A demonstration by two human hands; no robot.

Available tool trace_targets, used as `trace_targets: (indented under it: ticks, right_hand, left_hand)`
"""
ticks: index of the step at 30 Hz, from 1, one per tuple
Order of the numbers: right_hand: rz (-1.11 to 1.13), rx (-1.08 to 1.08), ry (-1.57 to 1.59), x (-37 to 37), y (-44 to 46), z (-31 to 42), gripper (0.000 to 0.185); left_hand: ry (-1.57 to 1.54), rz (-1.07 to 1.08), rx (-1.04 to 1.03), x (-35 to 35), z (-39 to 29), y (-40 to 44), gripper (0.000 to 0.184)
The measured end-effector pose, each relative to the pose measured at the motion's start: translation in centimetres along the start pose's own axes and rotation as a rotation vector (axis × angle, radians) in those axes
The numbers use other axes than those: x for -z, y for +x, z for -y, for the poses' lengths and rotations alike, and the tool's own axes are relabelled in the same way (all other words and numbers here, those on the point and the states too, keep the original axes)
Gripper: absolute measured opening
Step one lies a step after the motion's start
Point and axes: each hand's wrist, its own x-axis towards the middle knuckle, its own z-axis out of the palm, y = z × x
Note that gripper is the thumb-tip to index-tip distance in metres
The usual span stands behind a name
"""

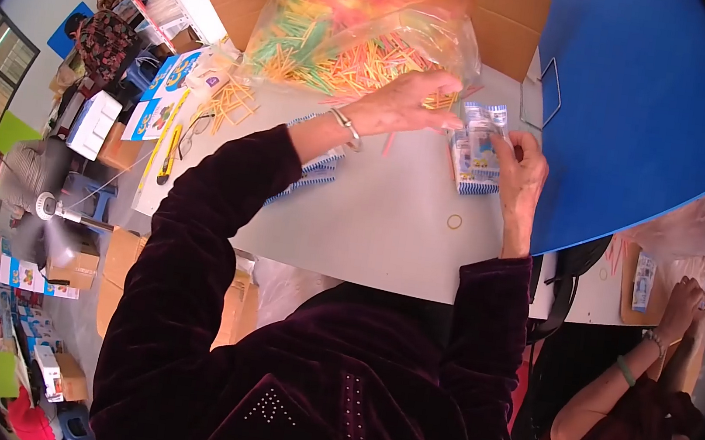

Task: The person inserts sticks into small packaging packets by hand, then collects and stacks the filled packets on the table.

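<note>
Our left fingers (438, 81) pinch sticks (440, 102), our right fingers (532, 147) a packet (471, 160); the bag (424, 31) between carton flaps (510, 24) holds more; the tabletop (368, 239) leaves room nearer its edge.

A yellow cutter (170, 154) lies on the table (351, 229) — beside eyeglasses (194, 132).

Brown cardboard box (511, 20): upper part cut off by the top edge. Printing on blue-and-white plastic packet (468, 169): too small to read. White plastic fan (46, 205): blades blurred.
</note>
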Motion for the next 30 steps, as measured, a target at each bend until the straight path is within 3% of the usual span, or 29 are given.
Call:
trace_targets:
  ticks: [2, 4, 7, 14, 16, 23, 26, 28, 29, 30]
  right_hand:
    - [0.104, -0.121, 0.155, -0.2, -0.2, 0.6, 0.014]
    - [0.278, -0.107, 0.493, -0.6, -0.5, 0.9, 0.013]
    - [0.339, -0.137, 0.595, -1.0, -0.7, 2.0, 0.012]
    - [0.506, -0.227, 0.586, -2.4, -1.8, 2.8, 0.010]
    - [0.525, -0.194, 0.499, -2.9, -2.1, 2.9, 0.014]
    - [0.498, -0.185, 0.492, -2.9, -2.4, 3.2, 0.020]
    - [0.499, -0.196, 0.464, -3.0, -2.2, 1.6, 0.024]
    - [0.503, -0.129, 0.417, -2.9, -2.3, 1.5, 0.026]
    - [0.499, -0.129, 0.415, -3.1, -2.3, 1.4, 0.026]
    - [0.503, -0.115, 0.385, -3.3, -2.4, 1.2, 0.026]
  left_hand:
    - [-0.081, -0.087, -0.031, -0.5, -0.4, 0.7, 0.044]
    - [-0.307, 0.070, 0.128, -0.2, -1.5, 1.0, 0.032]
    - [-0.182, 0.168, 0.126, -0.2, -0.8, 0.7, 0.019]
    - [-0.225, -0.047, 0.077, -0.8, 0.2, -3.2, 0.014]
    - [-0.256, -0.087, 0.174, -0.9, 0.6, -3.8, 0.015]
    - [-0.175, -0.062, 0.074, -0.7, 1.9, -3.6, 0.017]
    - [-0.292, 0.040, 0.175, 0.2, 4.9, -0.8, 0.016]
    - [0.362, -0.100, -0.291, 0.8, 7.5, 1.5, 0.017]
    - [0.361, -0.100, -0.295, 0.9, 8.4, 2.4, 0.017]
    - [0.642, -0.097, -0.415, 0.8, 8.7, 3.3, 0.025]
